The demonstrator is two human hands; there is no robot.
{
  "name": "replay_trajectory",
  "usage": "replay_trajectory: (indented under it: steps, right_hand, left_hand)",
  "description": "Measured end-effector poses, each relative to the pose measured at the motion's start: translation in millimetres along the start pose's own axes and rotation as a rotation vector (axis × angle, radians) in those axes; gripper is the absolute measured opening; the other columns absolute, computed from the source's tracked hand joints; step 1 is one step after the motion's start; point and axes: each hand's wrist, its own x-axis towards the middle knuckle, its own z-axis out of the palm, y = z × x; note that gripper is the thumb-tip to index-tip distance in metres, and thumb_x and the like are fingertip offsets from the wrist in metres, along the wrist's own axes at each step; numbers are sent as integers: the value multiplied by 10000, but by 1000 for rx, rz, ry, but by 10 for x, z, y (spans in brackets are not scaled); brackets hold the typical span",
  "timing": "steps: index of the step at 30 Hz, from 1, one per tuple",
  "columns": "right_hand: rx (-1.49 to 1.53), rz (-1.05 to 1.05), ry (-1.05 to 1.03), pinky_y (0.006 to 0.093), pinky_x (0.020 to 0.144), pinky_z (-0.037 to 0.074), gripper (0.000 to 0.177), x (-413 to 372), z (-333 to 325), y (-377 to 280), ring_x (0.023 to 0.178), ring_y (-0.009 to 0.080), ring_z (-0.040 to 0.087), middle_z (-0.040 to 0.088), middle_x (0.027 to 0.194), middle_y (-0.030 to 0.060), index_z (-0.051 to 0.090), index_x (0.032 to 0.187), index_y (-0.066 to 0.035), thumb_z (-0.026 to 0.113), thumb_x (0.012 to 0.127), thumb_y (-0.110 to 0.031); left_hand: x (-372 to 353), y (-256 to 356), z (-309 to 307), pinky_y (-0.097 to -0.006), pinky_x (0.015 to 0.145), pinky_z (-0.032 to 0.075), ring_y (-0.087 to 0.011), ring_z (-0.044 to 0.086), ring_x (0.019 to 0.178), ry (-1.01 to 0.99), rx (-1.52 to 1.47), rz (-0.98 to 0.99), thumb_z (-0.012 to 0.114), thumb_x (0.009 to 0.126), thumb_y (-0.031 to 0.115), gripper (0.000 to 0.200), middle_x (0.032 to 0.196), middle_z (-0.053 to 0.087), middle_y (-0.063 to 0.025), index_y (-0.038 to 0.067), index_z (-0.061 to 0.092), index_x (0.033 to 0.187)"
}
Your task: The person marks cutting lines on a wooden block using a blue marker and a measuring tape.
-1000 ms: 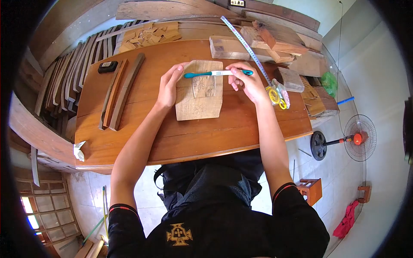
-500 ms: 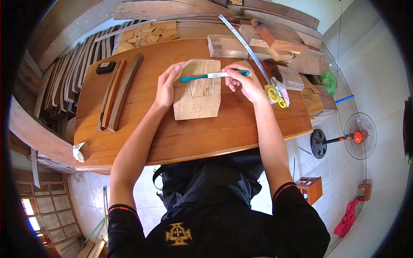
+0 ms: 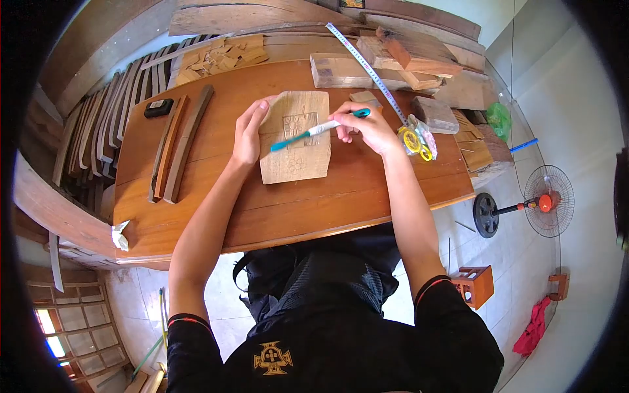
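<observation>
A pale wooden board [image 3: 295, 167] lies on the brown table, with a carved square of flower-like figures in its middle and a fainter flower outline below. My left hand [image 3: 249, 133] is closed on the board's left edge, thumb along the upper corner. In my right hand [image 3: 367, 128], beyond the board's right edge, is a teal-and-white toothbrush [image 3: 319, 130], pinched near its teal right end. It slants down to the left across the board, its teal head over the left part below the carved square.
Three wooden strips [image 3: 188, 144] and a black block-like object [image 3: 158, 107] lie at left. A tape measure [image 3: 367, 67] extends along stacked timber [image 3: 341, 71] at the back right, near yellow-handled scissors [image 3: 426, 152]. Crumpled white paper [image 3: 120, 236] sits at the front left.
The toothbrush has tilted from nearly level, its left head swinging down towards me over the board. My right hand has shifted slightly; my left hand stays at the board's edge.
</observation>
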Motion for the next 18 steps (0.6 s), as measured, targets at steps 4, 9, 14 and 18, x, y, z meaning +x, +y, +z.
replay_trajectory:
  steps: [4,9,14,18]
  right_hand:
    - [80,-79,157,239,549,436,208,59,61,-23,632,103,563,628,741,51,661,1013,8,603,967,-186]
    - [30,-68,51,246,538,431,197,25,17,-24,609,108,549,618,727,50,656,1025,20,584,971,-155]
    - [20,-66,71,233,521,425,204,33,-7,12,597,107,553,619,721,45,661,1032,19,580,974,-159]
    - [-8,-129,120,239,523,434,197,35,37,-18,590,106,549,624,726,48,662,1034,22,591,970,-150]
  left_hand:
    - [-19,43,-6,-304,1032,373,-174,543,1141,5,27,8,444,1029,310,439,1194,634,-111,-55,602,1215]
    - [-36,82,22,-305,1038,367,-172,540,1143,11,19,-20,434,1034,321,450,1193,632,-108,-54,601,1220]
    - [-21,63,-4,-317,1021,386,-193,554,1127,-10,91,-4,381,1040,384,519,1217,616,-124,-41,579,1261]
    - [-29,75,21,-306,1033,372,-169,543,1137,10,24,-19,416,1041,340,472,1196,627,-106,-52,599,1230]
